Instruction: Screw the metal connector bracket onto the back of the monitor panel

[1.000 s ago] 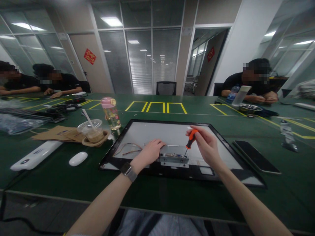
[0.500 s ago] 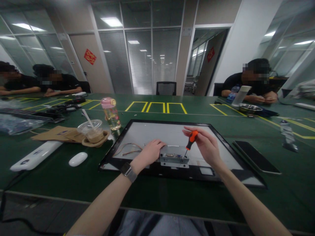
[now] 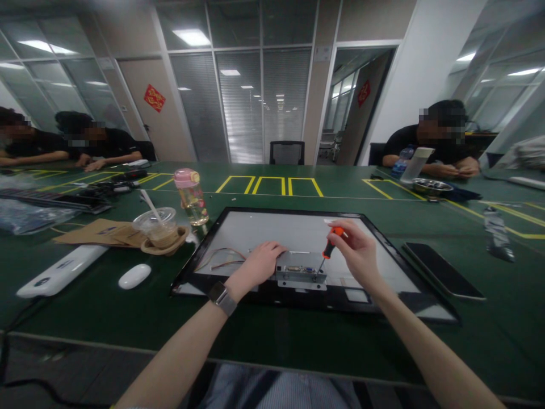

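The right hand [image 3: 357, 250] pinches a screwdriver [image 3: 329, 247], tip at the metal bracket [image 3: 300, 276] on the dark-framed panel [image 3: 272, 228]; the left hand [image 3: 261, 264] lies at the bracket's left end — whether gripping, I can't tell.

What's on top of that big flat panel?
A metal bracket and thin wires lie on the panel. The right hand holds a screwdriver to the bracket. The left hand hides the patch beside the bracket, so what's underneath can't be seen.
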### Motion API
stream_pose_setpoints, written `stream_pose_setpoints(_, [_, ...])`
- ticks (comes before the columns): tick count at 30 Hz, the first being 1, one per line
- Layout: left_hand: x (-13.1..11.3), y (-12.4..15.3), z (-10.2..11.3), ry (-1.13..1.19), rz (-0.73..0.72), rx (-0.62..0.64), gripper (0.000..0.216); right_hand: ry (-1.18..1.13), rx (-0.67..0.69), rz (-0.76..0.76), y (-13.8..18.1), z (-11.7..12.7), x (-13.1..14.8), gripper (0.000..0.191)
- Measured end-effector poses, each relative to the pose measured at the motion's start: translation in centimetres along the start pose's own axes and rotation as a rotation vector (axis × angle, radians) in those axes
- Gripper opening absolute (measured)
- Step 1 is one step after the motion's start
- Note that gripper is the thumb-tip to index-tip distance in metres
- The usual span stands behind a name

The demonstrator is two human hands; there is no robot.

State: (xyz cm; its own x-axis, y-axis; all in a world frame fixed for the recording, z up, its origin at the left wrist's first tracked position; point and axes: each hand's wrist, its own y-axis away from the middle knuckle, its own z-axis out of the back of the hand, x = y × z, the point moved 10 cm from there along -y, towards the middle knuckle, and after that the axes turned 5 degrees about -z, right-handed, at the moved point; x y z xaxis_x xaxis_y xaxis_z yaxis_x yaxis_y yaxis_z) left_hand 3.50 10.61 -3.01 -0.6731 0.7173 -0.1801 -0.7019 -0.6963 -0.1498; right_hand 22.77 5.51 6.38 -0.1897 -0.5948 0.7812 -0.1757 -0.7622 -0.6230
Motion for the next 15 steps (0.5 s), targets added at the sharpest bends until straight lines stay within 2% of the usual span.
stream_pose_setpoints(5, [-0.1,0.1,0.3,0.001,-0.003,-0.008,0.048,-0.003,0.097,-0.036,0.4,-0.8,0.6,0.027])
stream_pose_setpoints(8, [-0.1,0.1,0.3,-0.006,0.001,0.000,0.048,-0.058,0.131,-0.073,0.6,-1.3,0.4,0.027])
stream_pose_setpoints(11, [-0.1,0.0,0.2,-0.007,-0.002,0.000,0.048,-0.098,0.082,-0.082,0.5,-1.0,0.0,0.021])
stream_pose_setpoints(15, [0.0,0.0,0.0,-0.009,-0.012,-0.013,0.048,-0.023,-0.008,-0.007,0.2,-0.1,0.2,0.018])
